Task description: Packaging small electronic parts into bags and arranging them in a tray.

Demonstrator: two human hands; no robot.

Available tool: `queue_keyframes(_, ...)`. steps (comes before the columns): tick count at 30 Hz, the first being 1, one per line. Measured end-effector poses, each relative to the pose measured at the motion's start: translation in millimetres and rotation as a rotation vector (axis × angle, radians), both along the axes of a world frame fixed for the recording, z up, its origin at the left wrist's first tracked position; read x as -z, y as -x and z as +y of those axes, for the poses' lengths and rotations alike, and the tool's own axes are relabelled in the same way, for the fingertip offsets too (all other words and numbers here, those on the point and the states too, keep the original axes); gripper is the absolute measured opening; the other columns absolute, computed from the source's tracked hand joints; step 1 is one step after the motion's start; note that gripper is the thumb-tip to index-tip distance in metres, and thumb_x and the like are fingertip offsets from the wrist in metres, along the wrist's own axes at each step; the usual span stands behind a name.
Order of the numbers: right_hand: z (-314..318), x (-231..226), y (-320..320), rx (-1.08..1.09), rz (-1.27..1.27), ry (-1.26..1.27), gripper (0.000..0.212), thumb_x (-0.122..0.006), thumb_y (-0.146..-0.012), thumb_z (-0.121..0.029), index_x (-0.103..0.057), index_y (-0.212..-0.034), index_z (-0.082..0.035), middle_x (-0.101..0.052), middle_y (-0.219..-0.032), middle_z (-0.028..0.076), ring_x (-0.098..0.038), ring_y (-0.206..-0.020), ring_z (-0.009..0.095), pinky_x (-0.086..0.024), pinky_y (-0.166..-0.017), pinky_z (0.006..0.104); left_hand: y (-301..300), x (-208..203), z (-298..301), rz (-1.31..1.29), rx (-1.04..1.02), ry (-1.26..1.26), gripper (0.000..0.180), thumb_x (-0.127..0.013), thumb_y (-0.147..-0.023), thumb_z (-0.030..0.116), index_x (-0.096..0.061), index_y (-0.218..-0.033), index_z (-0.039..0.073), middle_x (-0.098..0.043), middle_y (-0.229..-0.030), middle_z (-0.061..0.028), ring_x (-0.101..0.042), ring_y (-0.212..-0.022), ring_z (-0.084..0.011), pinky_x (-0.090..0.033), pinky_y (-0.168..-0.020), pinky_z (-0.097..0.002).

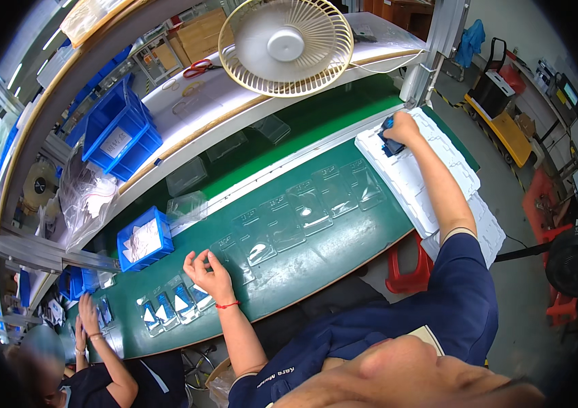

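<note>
My right hand reaches to the far right and grips a small dark blue and black piece, its exact kind unclear, at the white moulded tray. My left hand hovers above the green table, fingers apart and holding nothing. Beside it lies a row of clear plastic blister shells, which runs rightward toward the tray. To its left, several more shells hold blue pieces with white triangular shapes; one of these is partly hidden behind my left hand.
A blue bin of white papers stands at the table's left. Beyond the table are a green belt, a shelf with a blue crate and a fan. A co-worker's hands are at the far left. A red stool stands below.
</note>
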State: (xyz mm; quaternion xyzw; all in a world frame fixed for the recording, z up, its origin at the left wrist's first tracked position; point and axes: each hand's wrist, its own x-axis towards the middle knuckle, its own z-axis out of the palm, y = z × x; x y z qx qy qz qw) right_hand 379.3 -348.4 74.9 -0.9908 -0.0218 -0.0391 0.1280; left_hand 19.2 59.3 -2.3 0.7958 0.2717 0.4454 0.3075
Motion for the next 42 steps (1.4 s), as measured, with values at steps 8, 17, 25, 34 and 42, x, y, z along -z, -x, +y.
queue_keyframes(8,30.2,5.2,6.2,0.040,0.086,0.142,0.046,-0.076,-0.060,-0.023,-0.063,-0.099,0.000,-0.065,-0.102,0.019,-0.063,-0.098,0.031,-0.051,-0.083,0.0389,-1.5,-5.0,-2.1,-0.041,0.000,0.010,0.008,-0.061,-0.082,0.005,-0.064,-0.089,0.001,-0.047,-0.112,-0.0140,-0.053,-0.080,-0.0187,-0.045,-0.059,-0.0250)
queue_keyframes(17,21.1,-3.6,37.8,0.035,-0.131,-0.410,0.049,-0.074,-0.063,-0.023,-0.052,-0.102,-0.003,-0.063,-0.098,0.018,-0.062,-0.093,0.031,-0.049,-0.080,0.0386,-1.4,-7.9,-11.3,-0.171,0.110,-0.045,0.005,-0.060,-0.085,0.004,-0.064,-0.088,0.001,-0.059,-0.095,-0.0098,-0.058,-0.083,-0.0176,-0.048,-0.063,-0.0256)
queue_keyframes(25,165.1,-0.1,221.8,-0.622,0.097,-0.922,0.041,-0.065,-0.061,-0.008,-0.050,-0.099,-0.005,-0.052,-0.088,0.006,-0.053,-0.084,0.016,-0.044,-0.077,0.0284,-24.1,-17.5,-133.4,-0.246,1.214,1.328,0.082,-0.071,-0.075,0.000,-0.024,-0.142,0.009,-0.038,-0.137,-0.0131,-0.045,-0.122,-0.0261,-0.043,-0.098,-0.0413)
queue_keyframes(34,201.6,5.7,253.5,-0.974,0.428,-0.921,0.062,-0.079,-0.065,-0.012,-0.053,-0.121,-0.003,-0.057,-0.106,0.008,-0.052,-0.091,0.014,-0.043,-0.086,0.0294,28.0,-6.0,-90.5,-0.390,1.132,1.725,0.051,-0.055,-0.078,-0.012,-0.042,-0.126,-0.004,-0.055,-0.116,-0.0165,-0.060,-0.103,-0.0318,-0.054,-0.087,-0.0481)
queue_keyframes(42,205.1,-8.6,274.3,-0.914,0.637,-0.903,0.054,-0.081,-0.065,-0.010,-0.056,-0.113,-0.001,-0.056,-0.082,-0.002,-0.048,-0.070,0.005,-0.041,-0.064,0.0191,48.0,-15.5,-75.3,-0.501,1.145,1.691,0.047,-0.058,-0.077,-0.010,-0.047,-0.122,-0.004,-0.058,-0.113,-0.0161,-0.062,-0.099,-0.0290,-0.058,-0.080,-0.0422)
